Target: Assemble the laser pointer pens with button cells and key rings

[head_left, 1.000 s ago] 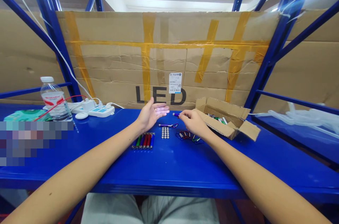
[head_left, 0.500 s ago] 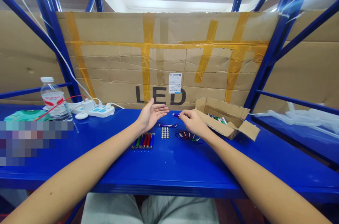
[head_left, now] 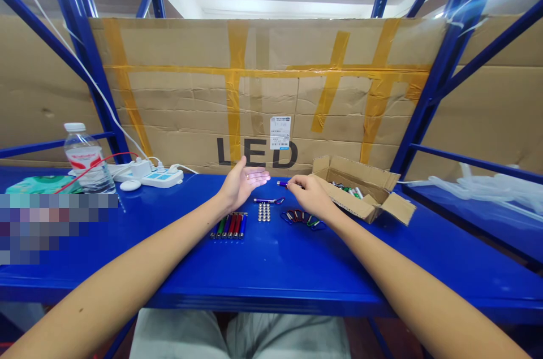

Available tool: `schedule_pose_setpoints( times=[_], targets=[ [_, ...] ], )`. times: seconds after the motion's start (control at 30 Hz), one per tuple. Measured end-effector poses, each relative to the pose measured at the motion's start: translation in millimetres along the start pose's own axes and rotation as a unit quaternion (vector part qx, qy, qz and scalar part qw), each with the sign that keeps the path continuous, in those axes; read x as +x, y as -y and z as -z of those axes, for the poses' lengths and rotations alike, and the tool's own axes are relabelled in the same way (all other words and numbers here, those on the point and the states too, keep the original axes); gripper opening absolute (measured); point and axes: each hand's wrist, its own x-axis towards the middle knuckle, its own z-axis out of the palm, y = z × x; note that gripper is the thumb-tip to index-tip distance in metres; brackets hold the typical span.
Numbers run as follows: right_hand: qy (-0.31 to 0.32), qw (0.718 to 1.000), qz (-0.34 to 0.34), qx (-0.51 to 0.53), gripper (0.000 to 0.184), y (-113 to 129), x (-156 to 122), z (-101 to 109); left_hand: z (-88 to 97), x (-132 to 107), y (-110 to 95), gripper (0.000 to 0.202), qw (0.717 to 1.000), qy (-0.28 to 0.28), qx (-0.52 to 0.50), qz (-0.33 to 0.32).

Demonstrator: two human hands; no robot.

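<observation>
My right hand (head_left: 309,192) is closed round a small purple flashlight (head_left: 281,183), its front end pointing left. Facing it is my left hand (head_left: 242,182), open, fingers stretched out and palm turned toward the flashlight; a pinkish-violet glow lies on the fingers. Below, between the hands, a purple flashlight with a carabiner (head_left: 268,200) lies on the blue table. Nearer me are rows of silver button cells (head_left: 263,212). Several coloured flashlight tubes (head_left: 231,226) lie side by side under my left wrist. A row of coloured carabiners (head_left: 302,217) lies by my right wrist.
An open cardboard box (head_left: 356,189) with small metallic parts stands at the right. At the left are a water bottle (head_left: 87,161), a green packet (head_left: 40,185) and a white power strip (head_left: 159,179) with cables. A large cardboard sheet (head_left: 190,104) closes off the back.
The fingers of my left hand now show a pinkish-violet glow that was absent before. Both hands have stayed nearly in place.
</observation>
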Motion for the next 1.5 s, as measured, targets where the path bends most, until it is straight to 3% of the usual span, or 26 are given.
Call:
schedule_pose_setpoints(
  times=[0.93,1.33,1.5],
  targets=[
    [-0.006,0.999,0.014,-0.036,0.021,0,-1,-2,-4.3,-3,-2,0.061,1.0,-0.013,0.014,0.02],
    [-0.087,0.995,-0.017,-0.043,0.019,10,-2,4,-0.4,-1,-1,0.058,0.999,-0.012,0.026,0.02],
    [-0.086,0.995,-0.027,-0.046,0.019,10,-3,6,-0.8,-1,-2,0.061,0.999,-0.02,0.028,0.021]
  ],
)
